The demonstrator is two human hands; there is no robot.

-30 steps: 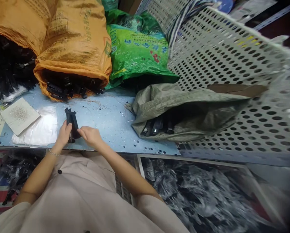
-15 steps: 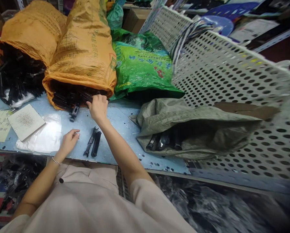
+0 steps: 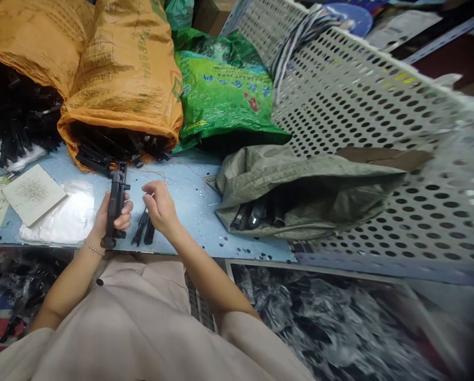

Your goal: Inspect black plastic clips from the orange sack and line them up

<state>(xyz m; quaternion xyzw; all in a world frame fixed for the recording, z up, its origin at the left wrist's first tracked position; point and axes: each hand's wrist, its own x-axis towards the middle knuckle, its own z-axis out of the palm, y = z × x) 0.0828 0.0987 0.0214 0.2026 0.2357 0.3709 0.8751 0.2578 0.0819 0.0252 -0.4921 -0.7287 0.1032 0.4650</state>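
Black part stands lengthwise in the left hand, its far end jutting past the fingertips and its near end close to the wrist. The left forearm comes up from the lower left, the palm turned inward; the thumb lies along the part's left side and the fingers wrap around its right, grasping it. The right hand slants in from the lower right, knuckles up, its fingers loosely bent toward the part but apart from it, released. Just below those fingers, a slim piece and a rod lie side by side on the table. Beyond both hands' fingertips opens an orange sack; left of the left fingers lies white plastic.
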